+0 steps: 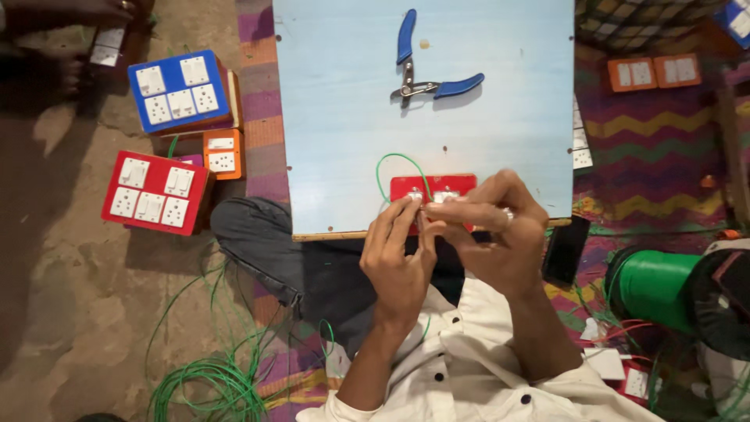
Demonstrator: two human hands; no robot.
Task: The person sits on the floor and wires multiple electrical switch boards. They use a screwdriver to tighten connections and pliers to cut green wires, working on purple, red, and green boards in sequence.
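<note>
A red switch plate [434,186] lies at the near edge of a pale blue board [344,117]. A thin green wire [391,160] loops up from the plate. My left hand [398,262] pinches at the plate's front edge with its fingertips. My right hand [492,234], with a ring on one finger, reaches across from the right and presses fingertips to the same spot on the plate. Both hands cover the plate's lower part, so what sits between the fingers is hidden.
Blue-handled pliers [426,74] lie open on the board's far half. Left on the ground sit a blue socket box [178,90], a red one [155,191] and a small orange one [221,154]. Green wire coils [211,383] lie lower left; a green spool [652,281] and a dark phone [566,248] sit right.
</note>
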